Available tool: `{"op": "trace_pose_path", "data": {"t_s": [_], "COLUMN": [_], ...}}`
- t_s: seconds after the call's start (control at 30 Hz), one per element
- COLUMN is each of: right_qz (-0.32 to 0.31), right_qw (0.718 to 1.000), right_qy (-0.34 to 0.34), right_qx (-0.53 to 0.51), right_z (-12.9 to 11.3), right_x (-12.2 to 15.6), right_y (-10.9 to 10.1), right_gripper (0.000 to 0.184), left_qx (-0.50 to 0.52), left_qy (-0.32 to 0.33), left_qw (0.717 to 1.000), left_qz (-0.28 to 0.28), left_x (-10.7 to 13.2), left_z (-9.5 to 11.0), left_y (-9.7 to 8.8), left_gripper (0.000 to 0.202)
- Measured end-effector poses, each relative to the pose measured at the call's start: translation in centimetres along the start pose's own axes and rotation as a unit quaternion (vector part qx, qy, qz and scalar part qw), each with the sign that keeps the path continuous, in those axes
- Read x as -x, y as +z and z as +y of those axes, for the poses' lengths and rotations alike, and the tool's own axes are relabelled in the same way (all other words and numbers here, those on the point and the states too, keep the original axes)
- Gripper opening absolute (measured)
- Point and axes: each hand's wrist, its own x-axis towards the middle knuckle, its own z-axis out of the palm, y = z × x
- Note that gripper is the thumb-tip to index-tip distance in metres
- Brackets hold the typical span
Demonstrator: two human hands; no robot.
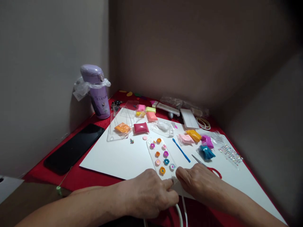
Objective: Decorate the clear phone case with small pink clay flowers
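A clear phone case (163,145) decorated with several small clay flowers in orange, pink, purple and blue lies on a white board. My left hand (151,192) is at the near end of the case, its fingers closed at a small whitish, translucent piece (174,180). My right hand (194,179) touches the other side of that spot with its fingers pinched together; what they grip is hidden. A white strap (185,209) hangs below the hands. Beside the right hand lie red-handled scissors (216,172) and a blue clay tool (181,150).
Several clay packets, such as a red one (141,128) and a teal one (206,152), lie across the white board (104,160). A gem sticker sheet (230,154) is at right. A black phone (74,148) and purple tumbler (100,99) stand left; walls close in behind.
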Motion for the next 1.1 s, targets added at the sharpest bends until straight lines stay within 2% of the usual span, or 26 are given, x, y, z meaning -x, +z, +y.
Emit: {"op": "trace_pose_path", "data": {"t_s": [0.43, 0.83, 1.1], "right_qz": [-0.036, -0.021, -0.025], "right_qw": [0.999, 0.998, 0.997], "right_qy": [-0.018, -0.053, -0.063], "right_qx": [-0.026, -0.024, -0.019], "right_z": [-0.5, -0.8, -0.8], "right_x": [-1.9, -3.0, -2.8], "right_y": [-2.2, -1.5, -2.5], "right_gripper": [0.024, 0.016, 0.017], "left_qx": [0.000, 0.012, 0.008], "left_qy": [-0.001, -0.005, -0.009], "left_qw": [1.000, 1.000, 1.000], "left_qz": [-0.003, 0.001, 0.000], "left_x": [-0.1, 0.0, 0.0], "left_z": [0.0, 0.0, 0.1], "left_y": [-0.2, 0.0, 0.0], "left_gripper": [0.013, 0.012, 0.012]}}
